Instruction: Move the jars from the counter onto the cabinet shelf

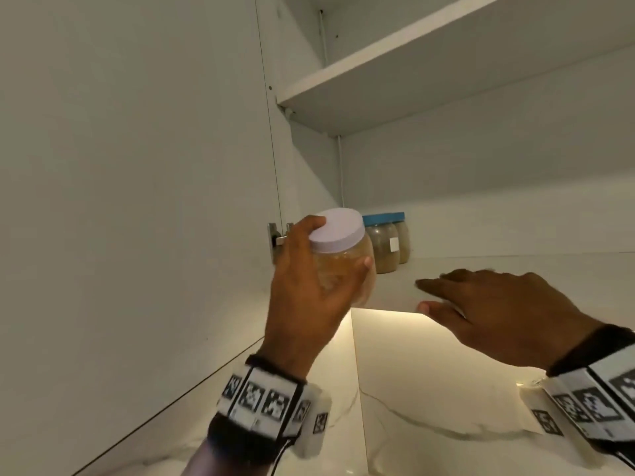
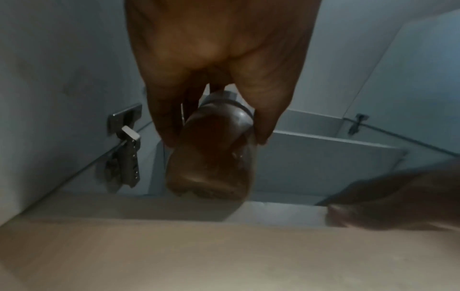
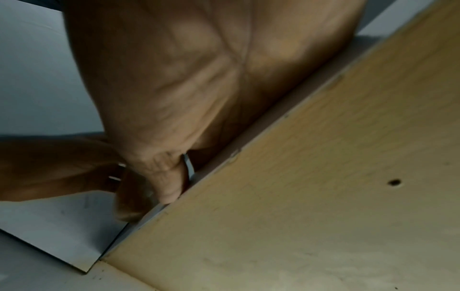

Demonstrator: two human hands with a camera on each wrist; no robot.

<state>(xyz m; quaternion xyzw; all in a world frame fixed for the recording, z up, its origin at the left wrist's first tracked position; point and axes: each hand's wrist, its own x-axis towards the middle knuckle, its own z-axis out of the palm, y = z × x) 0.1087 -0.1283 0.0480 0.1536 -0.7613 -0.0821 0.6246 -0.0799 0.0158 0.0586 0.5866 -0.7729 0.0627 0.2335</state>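
My left hand point(image 1: 340, 243) grips a clear jar point(image 1: 343, 280) of amber contents with a pale lid, upright at the left front corner of the lower cabinet shelf point(image 1: 515, 262). From the left wrist view the jar point(image 2: 214, 153) hangs between fingers and thumb, its base just above the shelf's front edge point(image 2: 273, 214). Two blue-lidded jars point(image 1: 381, 245) point(image 1: 402, 238) stand at the shelf's back left. My right hand point(image 1: 422, 295) lies flat on the shelf front, fingers straight. Its thumb point(image 3: 169, 196) touches the edge; nothing is in it.
The open cabinet door point(image 1: 137, 166) stands close on the left, its metal hinge point(image 1: 276, 238) right beside the held jar. An upper shelf point(image 1: 412, 63) hangs overhead. A lit marble wall and counter point(image 1: 429, 389) lie below. The shelf runs bare to the right.
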